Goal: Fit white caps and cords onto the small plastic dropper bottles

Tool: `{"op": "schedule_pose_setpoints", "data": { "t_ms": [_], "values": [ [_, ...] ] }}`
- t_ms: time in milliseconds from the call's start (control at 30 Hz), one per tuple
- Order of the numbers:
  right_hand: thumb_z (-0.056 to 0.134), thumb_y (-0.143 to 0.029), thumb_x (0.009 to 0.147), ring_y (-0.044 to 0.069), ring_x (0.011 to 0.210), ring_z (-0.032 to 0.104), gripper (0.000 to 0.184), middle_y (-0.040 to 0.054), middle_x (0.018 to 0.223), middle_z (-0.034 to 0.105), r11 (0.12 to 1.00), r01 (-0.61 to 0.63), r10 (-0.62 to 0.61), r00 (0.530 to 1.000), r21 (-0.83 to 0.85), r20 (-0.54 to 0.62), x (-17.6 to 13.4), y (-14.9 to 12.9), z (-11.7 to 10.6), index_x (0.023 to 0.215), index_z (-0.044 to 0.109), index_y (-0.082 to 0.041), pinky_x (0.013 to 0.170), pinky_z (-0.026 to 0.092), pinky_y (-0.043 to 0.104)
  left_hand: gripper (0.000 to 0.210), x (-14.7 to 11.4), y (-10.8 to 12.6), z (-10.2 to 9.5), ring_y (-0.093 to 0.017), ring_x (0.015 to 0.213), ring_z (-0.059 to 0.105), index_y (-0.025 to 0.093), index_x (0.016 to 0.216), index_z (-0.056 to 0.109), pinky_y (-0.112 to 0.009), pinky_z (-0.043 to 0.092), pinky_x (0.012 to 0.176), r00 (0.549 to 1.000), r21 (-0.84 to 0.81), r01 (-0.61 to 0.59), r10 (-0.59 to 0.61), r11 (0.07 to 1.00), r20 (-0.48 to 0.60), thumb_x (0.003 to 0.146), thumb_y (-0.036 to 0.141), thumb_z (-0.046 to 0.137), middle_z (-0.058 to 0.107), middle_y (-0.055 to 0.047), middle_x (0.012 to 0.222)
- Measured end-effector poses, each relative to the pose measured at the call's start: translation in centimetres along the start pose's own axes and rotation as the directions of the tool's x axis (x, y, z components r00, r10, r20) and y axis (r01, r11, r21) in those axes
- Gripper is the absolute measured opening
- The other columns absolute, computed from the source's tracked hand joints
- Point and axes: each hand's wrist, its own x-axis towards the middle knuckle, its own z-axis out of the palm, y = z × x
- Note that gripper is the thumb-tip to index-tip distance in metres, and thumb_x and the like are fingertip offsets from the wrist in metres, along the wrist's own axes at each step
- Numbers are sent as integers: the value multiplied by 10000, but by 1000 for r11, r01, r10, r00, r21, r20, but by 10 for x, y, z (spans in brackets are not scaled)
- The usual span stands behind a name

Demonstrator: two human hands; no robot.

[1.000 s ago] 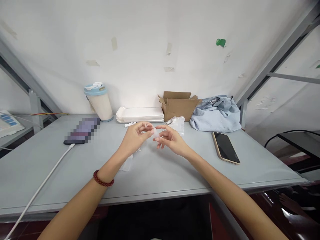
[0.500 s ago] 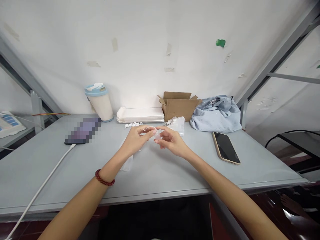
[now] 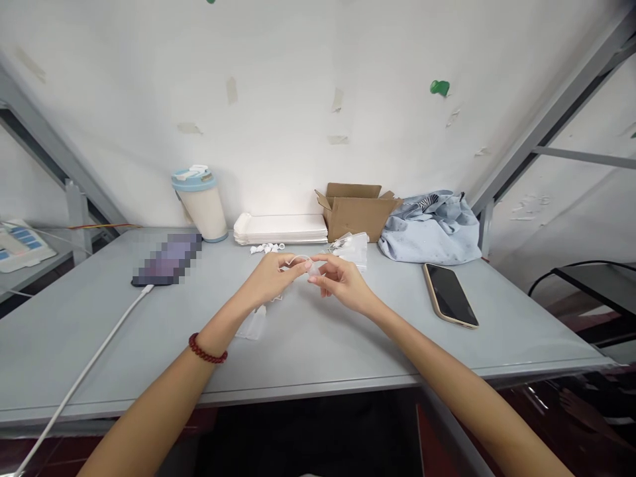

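Over the middle of the table, my left hand (image 3: 271,278) and my right hand (image 3: 340,283) meet with fingertips pinched. Between them is a small translucent plastic bag (image 3: 314,270), held at its edges by both. A thin white cord (image 3: 301,256) arches over from the left fingers to the bag; whether its end is inside cannot be made out. Under my left wrist lies another clear plastic bag (image 3: 252,326), partly covered. Several small white pieces (image 3: 268,248) lie just beyond my left hand. Behind my right hand sits a pile of clear bags (image 3: 354,252) with small white items.
Along the wall stand a cup with a blue lid (image 3: 203,205), a stack of white flat boxes (image 3: 281,229), an open cardboard box (image 3: 360,217) and a bundled light-blue cloth (image 3: 430,228). One phone (image 3: 450,295) lies right; another phone (image 3: 169,260) with a white cable (image 3: 94,361) lies left.
The hands stay together at the bag, with only slight finger movement. The bag shows a little less between the fingers, and the view has shifted slightly.
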Motion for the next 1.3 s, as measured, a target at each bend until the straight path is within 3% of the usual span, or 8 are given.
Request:
{"op": "schedule_pose_setpoints", "data": {
  "t_ms": [100, 200, 400, 633, 867, 1033, 1167, 1300],
  "values": [
    [667, -384, 762, 98, 490, 565, 382, -15, 732, 610, 1000, -20, 20, 1000, 5, -21, 0, 0, -1, 1079, 574, -194, 473, 426, 224, 368, 4, -7, -10, -201, 813, 619, 185, 802, 718, -269, 500, 661, 998, 25, 55, -55, 998, -33, 819, 496, 524, 712, -35, 843],
    [664, -393, 761, 93, 483, 563, 377, -11, 746, 612, 999, -44, 44, 998, 10, -43, 1, 0, -3, 1067, 572, -195, 467, 426, 220, 370, 10, -23, -26, -214, 802, 645, 185, 849, 719, -286, 514, 671, 966, 180, 168, -126, 969, -225, 820, 478, 494, 728, -47, 889],
    [629, -383, 791, 98, 492, 570, 339, -8, 764, 608, 999, -11, 8, 998, -39, -66, 2, 2, -3, 1062, 551, -195, 494, 416, 235, 285, 22, -68, -58, -344, 1056, 576, 149, 905, 708, -431, 391, 971, 898, 403, 270, -77, 874, -434, 727, 235, 501, 699, -132, 1019],
    [619, -366, 803, 94, 501, 577, 328, -8, 795, 596, 997, -27, 22, 998, -71, -67, 3, 4, -3, 1076, 543, -201, 489, 403, 228, 308, 33, -96, -57, -342, 1089, 561, 137, 918, 703, -421, 362, 1001, 945, 485, 214, -55, 848, -322, 685, 183, 506, 681, -151, 1075],
    [618, -352, 801, 86, 491, 574, 308, -4, 826, 593, 994, -53, 46, 996, -94, -73, 4, 3, -4, 1056, 544, -197, 470, 397, 223, 229, 34, -98, -58, -330, 904, 620, 164, 784, 680, -425, 430, 882, 937, 399, 263, -134, 878, -323, 603, 186, 541, 704, -121, 865],
    [606, -343, 809, 78, 492, 572, 294, 4, 859, 595, 991, -48, 39, 997, -122, -71, 3, 3, -4, 1060, 547, -201, 462, 398, 218, 229, 28, -74, -54, -300, 883, 631, 154, 807, 657, -411, 470, 832, 931, 217, 274, -202, 937, -303, 619, 264, 585, 699, -113, 861],
    [604, -331, 815, 76, 488, 566, 289, 2, 841, 596, 989, -23, 12, 997, -148, -70, 3, 4, -3, 1071, 567, -201, 476, 410, 218, 341, 19, -42, -39, -217, 764, 654, 156, 921, 666, -348, 517, 739, 966, 24, 230, -225, 973, -128, 705, 416, 617, 696, -69, 790],
    [603, -333, 820, 79, 478, 553, 303, 11, 840, 616, 983, 16, -25, 998, -183, -49, 3, 7, -2, 1094, 596, -206, 488, 434, 228, 325, 11, -21, -21, -182, 793, 632, 171, 921, 692, -350, 504, 806, 979, -295, 198, -174, 935, 107, 718, 425, 688, 682, -70, 888]
  ]
}}
